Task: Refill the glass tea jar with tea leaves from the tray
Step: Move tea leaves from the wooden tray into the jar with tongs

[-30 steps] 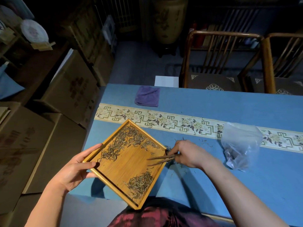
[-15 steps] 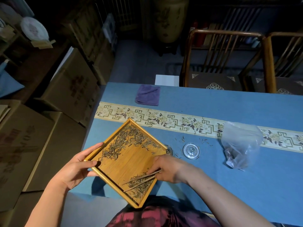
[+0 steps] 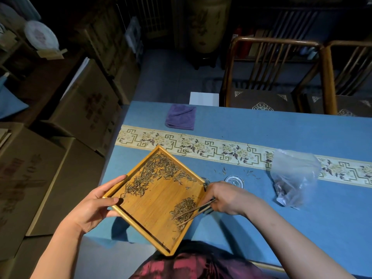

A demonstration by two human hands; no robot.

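Tea leaves (image 3: 182, 208) lie heaped near the bamboo tray's (image 3: 153, 210) right edge; the tray sits diamond-wise, one corner pointing toward the person. The left hand (image 3: 94, 208) grips its left rim; the right hand (image 3: 225, 198) pinches wooden tweezers (image 3: 196, 211), tips in the heap, pointing lower-left. Beyond, a glass lid (image 3: 234, 181) rests on the tabletop (image 3: 261, 228).

Cardboard boxes (image 3: 84, 109): dark red printing is showing on their sides, too dim and blurred to read.
Chair cushions (image 3: 261, 101): pale ornamental emblems only, no lettering.
Elsewhere: no legible text, brand or number is showing.
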